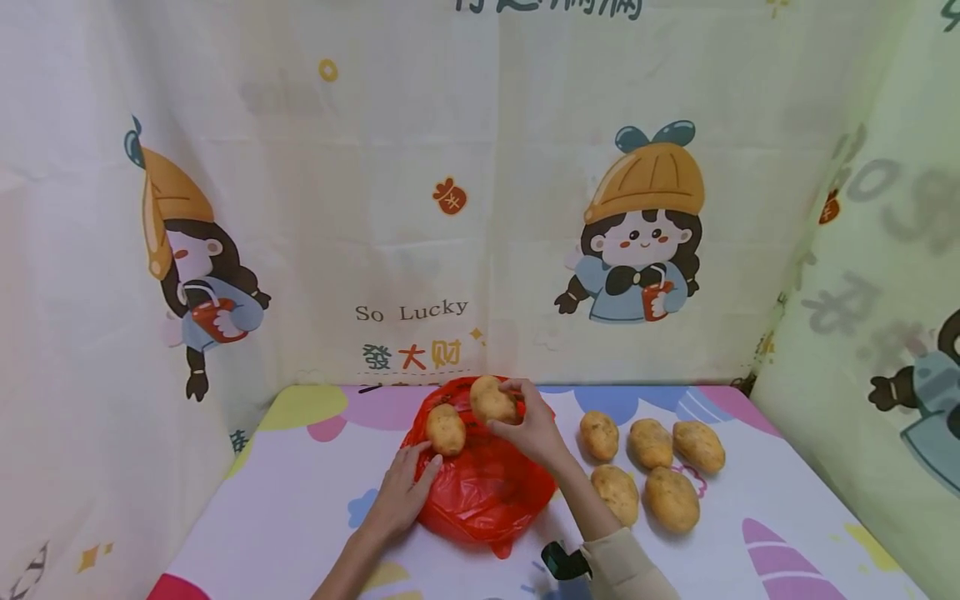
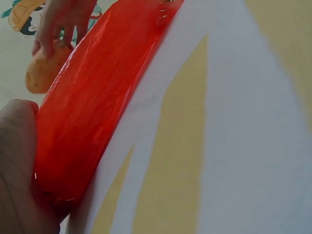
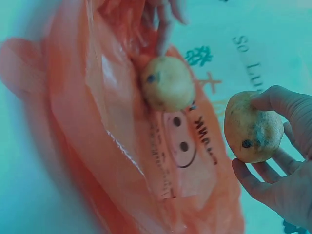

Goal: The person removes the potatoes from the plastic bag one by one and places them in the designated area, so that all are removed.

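Currently, the right hand (image 1: 534,427) grips a potato (image 1: 491,400) at the far side of the red plastic bag (image 1: 480,496); the left hand (image 1: 403,490), fingers extended, rests against the bag, nearer the second potato (image 1: 446,430).

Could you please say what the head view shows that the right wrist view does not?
Only the head view shows five loose potatoes on the table. Only the right wrist view shows the printed two-dot oval on the red plastic bag. Both show the bag, the right hand holding one potato, a second potato, and the left hand.
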Motion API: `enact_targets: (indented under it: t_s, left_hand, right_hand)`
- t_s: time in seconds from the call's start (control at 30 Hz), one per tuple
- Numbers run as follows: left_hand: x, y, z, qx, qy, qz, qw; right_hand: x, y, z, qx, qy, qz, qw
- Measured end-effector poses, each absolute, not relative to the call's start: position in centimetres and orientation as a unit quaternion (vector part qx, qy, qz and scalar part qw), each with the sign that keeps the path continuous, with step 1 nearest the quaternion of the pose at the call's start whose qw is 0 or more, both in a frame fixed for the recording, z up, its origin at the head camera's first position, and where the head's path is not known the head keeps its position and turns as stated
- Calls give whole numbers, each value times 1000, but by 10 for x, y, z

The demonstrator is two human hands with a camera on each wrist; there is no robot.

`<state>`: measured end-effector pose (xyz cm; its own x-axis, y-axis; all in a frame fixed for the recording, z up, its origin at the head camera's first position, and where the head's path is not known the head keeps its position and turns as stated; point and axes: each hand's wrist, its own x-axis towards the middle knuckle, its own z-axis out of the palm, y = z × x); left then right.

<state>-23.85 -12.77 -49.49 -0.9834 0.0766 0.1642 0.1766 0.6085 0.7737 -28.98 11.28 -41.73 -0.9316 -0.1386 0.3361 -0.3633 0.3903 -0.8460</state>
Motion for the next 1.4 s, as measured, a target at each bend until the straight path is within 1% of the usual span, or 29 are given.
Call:
enact_targets:
  t_s: [0.13, 0.37, 0.6, 0.73, 0.93, 1.03, 1.17, 1.4]
  left_hand:
    - [-238, -127, -494, -71, -895, -438, 55]
    - [-239, -127, -494, -70, -897, -434, 52]
    - [-241, -128, -494, -70, -898, -431, 52]
    - [-240, -128, -494, -70, -898, -431, 54]
    - [-239, -128, -493, -78, -898, -429, 60]
    - [-239, -128, -492, -81, -897, -429, 64]
    - [-239, -127, -492, -71, -897, -433, 55]
    - [-238, -128, -492, -76, -897, -431, 58]
  right_hand:
    - [-272, 120, -409, 136, -822, 545, 95]
    - [-239, 134, -395, 118, -817, 555, 104]
    - [-215, 149, -393, 112, -811, 565, 108]
    - [-203, 159, -393, 129, -802, 573, 111]
    - [-187, 173, -393, 149, -799, 564, 145]
    - [-181, 179, -393, 136, -805, 557, 152]
    - [-174, 187, -396, 108, -815, 545, 164]
    - [-167, 206, -405, 105, -807, 549, 192]
